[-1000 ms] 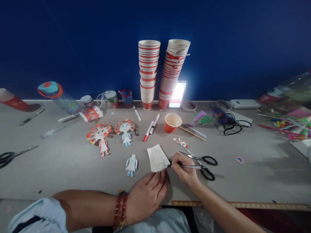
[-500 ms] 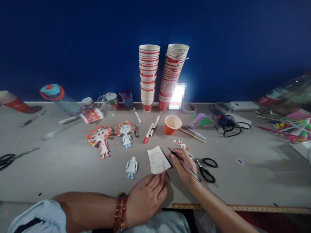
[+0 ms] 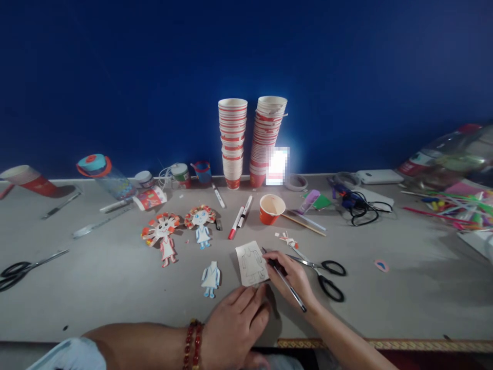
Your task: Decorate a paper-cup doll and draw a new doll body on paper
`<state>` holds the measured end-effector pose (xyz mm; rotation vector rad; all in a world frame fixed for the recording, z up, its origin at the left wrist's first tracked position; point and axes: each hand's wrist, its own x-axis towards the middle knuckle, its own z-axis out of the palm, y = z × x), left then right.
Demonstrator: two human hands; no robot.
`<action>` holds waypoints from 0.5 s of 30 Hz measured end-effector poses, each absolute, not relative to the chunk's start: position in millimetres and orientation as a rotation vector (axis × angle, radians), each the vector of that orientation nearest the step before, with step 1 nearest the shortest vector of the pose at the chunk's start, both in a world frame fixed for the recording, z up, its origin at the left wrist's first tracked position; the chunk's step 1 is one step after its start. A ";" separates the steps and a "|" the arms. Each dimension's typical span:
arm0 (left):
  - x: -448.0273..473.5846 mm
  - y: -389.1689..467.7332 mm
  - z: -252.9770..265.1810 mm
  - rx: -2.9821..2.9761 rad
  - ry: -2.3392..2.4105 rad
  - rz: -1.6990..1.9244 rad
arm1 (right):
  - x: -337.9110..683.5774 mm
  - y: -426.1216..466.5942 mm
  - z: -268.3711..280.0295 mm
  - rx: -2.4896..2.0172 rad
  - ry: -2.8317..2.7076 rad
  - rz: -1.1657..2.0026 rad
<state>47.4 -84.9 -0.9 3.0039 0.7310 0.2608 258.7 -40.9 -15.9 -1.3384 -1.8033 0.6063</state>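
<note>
A small piece of white paper [image 3: 251,263] bears a pencil-like outline of a headless figure in a dress. My left hand [image 3: 238,319], with a red bead bracelet at the wrist, lies flat by the paper's lower edge, fingers stretched out. My right hand [image 3: 289,275] grips a black pen [image 3: 287,285], its tip over the paper's upper right edge. Left of the paper lies a blue-edged cut-out body [image 3: 210,280]. Behind it are two finished-looking paper dolls, one red [image 3: 166,246] and one blue [image 3: 202,234]. Black-handled scissors [image 3: 327,272] lie open beside my right hand.
Two tall stacks of paper cups [image 3: 232,141] stand by the blue wall, with an orange cup [image 3: 270,210] in front. Markers [image 3: 241,218] lie near it. A second pair of scissors [image 3: 23,270] and a water bottle [image 3: 111,177] are left; cables [image 3: 364,205] and colourful sticks [image 3: 462,205] right.
The whole view has tilted up slightly, so things sit lower. My right hand with the pen has moved a little left, onto the paper's right edge. My left hand stays by the paper.
</note>
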 end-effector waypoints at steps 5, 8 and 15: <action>34.0 -63.3 23.4 2.550 0.822 0.738 | 260.2 -41.4 -15.0 -1.303 -1.710 0.598; 26.9 -43.8 34.0 2.108 1.080 0.815 | 260.4 -40.9 -15.4 -1.277 -1.660 0.596; 31.2 -18.0 22.4 1.529 1.076 0.701 | 258.2 -41.3 -15.1 -1.249 -1.601 0.659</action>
